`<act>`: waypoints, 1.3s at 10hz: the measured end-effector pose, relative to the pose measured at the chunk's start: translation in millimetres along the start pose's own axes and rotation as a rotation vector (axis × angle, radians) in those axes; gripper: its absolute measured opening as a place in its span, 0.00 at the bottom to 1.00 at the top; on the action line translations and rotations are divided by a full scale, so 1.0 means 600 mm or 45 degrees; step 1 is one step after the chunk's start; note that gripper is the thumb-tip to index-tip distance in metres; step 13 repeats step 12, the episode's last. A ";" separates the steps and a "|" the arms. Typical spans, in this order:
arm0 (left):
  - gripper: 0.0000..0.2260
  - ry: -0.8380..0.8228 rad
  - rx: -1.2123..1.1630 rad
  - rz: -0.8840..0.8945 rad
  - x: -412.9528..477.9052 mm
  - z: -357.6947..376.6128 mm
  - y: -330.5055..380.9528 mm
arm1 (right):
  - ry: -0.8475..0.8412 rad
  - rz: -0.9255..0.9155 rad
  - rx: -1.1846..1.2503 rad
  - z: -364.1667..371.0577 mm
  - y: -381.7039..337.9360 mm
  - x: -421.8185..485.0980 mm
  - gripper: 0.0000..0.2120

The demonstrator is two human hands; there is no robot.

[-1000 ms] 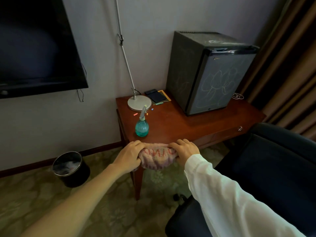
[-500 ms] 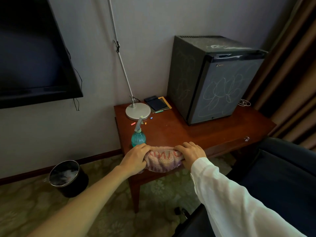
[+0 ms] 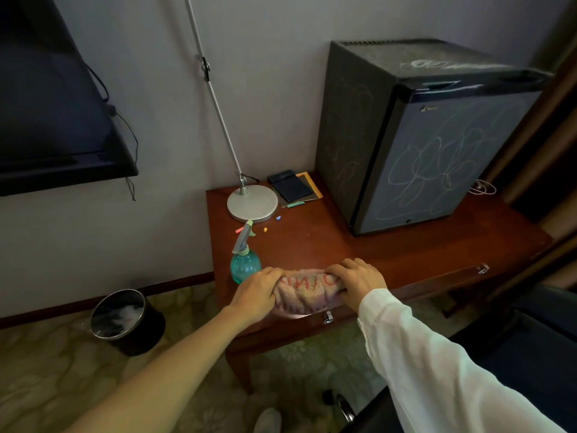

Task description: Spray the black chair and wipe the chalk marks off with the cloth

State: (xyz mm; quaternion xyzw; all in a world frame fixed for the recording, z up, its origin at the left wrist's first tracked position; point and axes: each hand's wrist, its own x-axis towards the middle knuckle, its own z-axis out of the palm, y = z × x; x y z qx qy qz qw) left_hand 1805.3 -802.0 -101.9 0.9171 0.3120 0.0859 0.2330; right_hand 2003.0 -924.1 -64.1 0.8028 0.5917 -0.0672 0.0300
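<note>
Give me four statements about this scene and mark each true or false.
1. The left hand and right hand both grip the cloth at the table's front edge. True.
2. The spray bottle lies on its side. False: it stands upright near the left hand.
3. Chalk scribbles mark the mini fridge door. True.
4. The waste bin sits on the table. False: it stands on the floor, left of the table.

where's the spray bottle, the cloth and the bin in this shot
spray bottle point(image 3: 245, 269), head view, on its round teal body
cloth point(image 3: 307, 292), head view, on the middle of the rolled fabric
bin point(image 3: 150, 331), head view, on its black outer wall
</note>
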 end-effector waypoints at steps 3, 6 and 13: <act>0.19 0.048 0.088 -0.139 0.225 0.076 -0.058 | 0.032 0.090 0.087 0.060 0.081 0.199 0.24; 0.18 0.107 0.259 -0.532 0.355 0.154 -0.141 | -0.054 0.068 0.184 0.176 0.098 0.373 0.25; 0.16 -0.081 0.192 -0.305 0.300 0.041 -0.043 | -0.050 0.044 0.104 0.039 0.090 0.300 0.26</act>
